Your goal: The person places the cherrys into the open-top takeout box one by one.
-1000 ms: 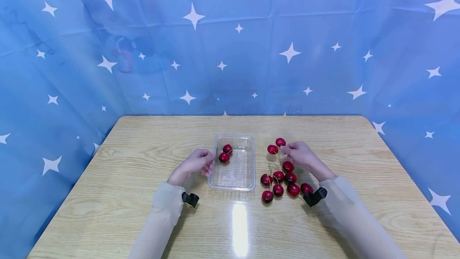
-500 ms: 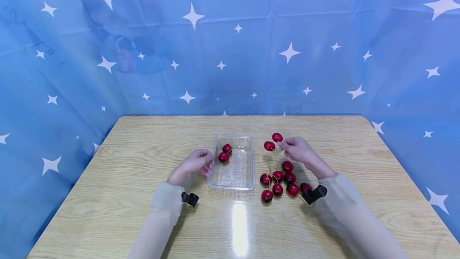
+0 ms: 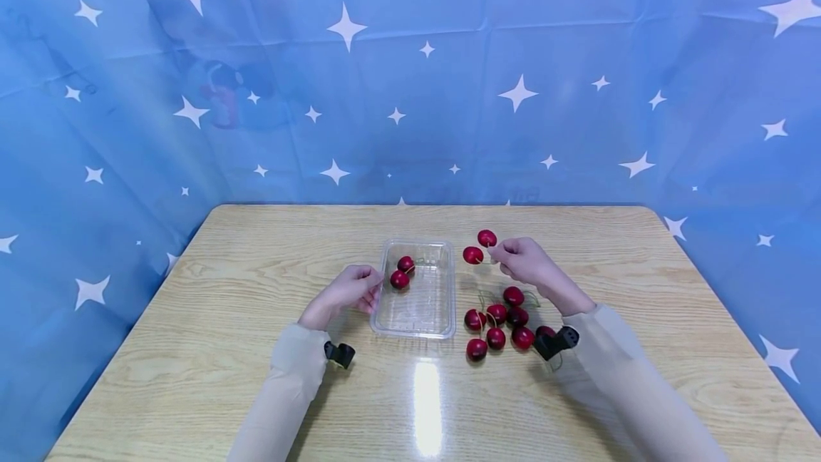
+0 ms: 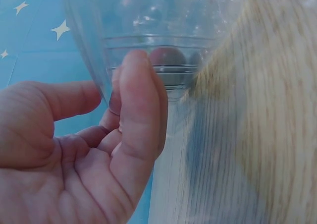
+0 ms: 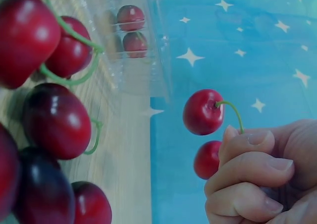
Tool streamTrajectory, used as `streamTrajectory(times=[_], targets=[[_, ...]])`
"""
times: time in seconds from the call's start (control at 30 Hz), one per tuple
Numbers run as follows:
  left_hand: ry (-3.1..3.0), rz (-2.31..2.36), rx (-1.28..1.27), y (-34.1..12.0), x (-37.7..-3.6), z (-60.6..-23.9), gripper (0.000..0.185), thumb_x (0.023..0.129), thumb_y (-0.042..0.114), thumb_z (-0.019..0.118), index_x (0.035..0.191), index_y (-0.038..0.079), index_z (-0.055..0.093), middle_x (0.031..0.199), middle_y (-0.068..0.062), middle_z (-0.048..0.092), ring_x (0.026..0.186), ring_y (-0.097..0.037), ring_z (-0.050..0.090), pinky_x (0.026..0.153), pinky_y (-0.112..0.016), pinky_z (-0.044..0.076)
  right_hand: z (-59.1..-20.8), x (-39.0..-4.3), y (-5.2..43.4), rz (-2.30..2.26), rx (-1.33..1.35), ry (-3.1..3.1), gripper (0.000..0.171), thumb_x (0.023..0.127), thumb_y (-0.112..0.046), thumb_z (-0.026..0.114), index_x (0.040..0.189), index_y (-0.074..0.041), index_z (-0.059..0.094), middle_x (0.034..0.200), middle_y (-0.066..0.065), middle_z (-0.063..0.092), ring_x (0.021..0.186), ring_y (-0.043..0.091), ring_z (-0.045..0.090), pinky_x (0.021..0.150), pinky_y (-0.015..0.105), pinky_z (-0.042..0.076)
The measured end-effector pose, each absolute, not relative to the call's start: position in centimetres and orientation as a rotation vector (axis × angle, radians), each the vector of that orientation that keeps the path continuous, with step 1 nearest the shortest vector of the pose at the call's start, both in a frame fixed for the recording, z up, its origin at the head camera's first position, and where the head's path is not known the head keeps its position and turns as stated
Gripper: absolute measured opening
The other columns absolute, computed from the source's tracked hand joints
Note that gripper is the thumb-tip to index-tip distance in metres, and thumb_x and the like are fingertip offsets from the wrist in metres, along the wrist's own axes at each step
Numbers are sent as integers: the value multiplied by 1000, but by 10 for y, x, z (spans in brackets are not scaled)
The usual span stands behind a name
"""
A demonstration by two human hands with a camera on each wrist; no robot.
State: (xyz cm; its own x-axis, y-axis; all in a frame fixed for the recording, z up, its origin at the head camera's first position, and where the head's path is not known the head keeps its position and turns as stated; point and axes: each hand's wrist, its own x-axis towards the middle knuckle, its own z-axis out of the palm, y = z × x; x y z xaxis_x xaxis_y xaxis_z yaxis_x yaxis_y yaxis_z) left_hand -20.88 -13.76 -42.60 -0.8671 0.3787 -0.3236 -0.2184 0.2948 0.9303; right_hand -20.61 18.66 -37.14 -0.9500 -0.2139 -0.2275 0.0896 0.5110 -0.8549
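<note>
My right hand (image 3: 518,259) pinches the green stems of a pair of red cherries (image 3: 479,247) and holds them in the air just right of the clear plastic tray (image 3: 420,325); the same pair of cherries (image 5: 203,112) hangs from my fingers (image 5: 247,157) in the right wrist view. My left hand (image 3: 351,289) holds the tray's left rim, thumb (image 4: 141,105) pressed on the tray wall (image 4: 148,40). Two cherries (image 3: 403,271) lie inside the tray at its far left.
A heap of several loose cherries (image 3: 500,323) lies on the wooden table (image 3: 577,405) right of the tray, below my right hand. A blue star-patterned curtain (image 3: 410,77) closes off the back and both sides.
My right hand has lifted the pair of cherries off the table and carried it up and leftward, nearer the tray. The left hand and tray have stayed put.
</note>
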Motion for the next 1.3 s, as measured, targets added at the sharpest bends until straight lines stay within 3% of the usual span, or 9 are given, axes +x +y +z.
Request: streamTrajectory(times=[0.2,0.47,0.8,1.3], targets=[[2080,1607,133,-138,-210,-427,24,100,15,43,83,0,50,68,-6,52,54,-13,53,50,-22,49,-369,-207,179,-1405,-121,2465,32,100,-25,46,80,-3,56,50,-3,35,43,11,27,52,29,32],[2082,1614,135,-137,-207,-425,25,101,15,42,80,2,49,66,-6,52,53,-13,53,49,-22,49,-365,-209,166,-1426,-169,2456,31,100,-24,47,84,-1,59,50,-4,33,43,11,26,47,26,28],[2081,1606,139,-137,-209,-427,26,101,16,42,80,2,49,66,-5,52,54,-13,53,50,-22,49,-362,-215,150,-1417,-161,2444,28,99,-23,47,85,-1,59,50,-2,35,43,12,28,49,28,30],[2081,1610,155,-137,-209,-426,26,101,16,42,80,2,49,65,-5,53,54,-12,53,50,-21,49,-371,-220,126,-1410,-195,2406,34,98,-22,50,68,-6,53,49,-1,33,45,13,27,51,27,29]])
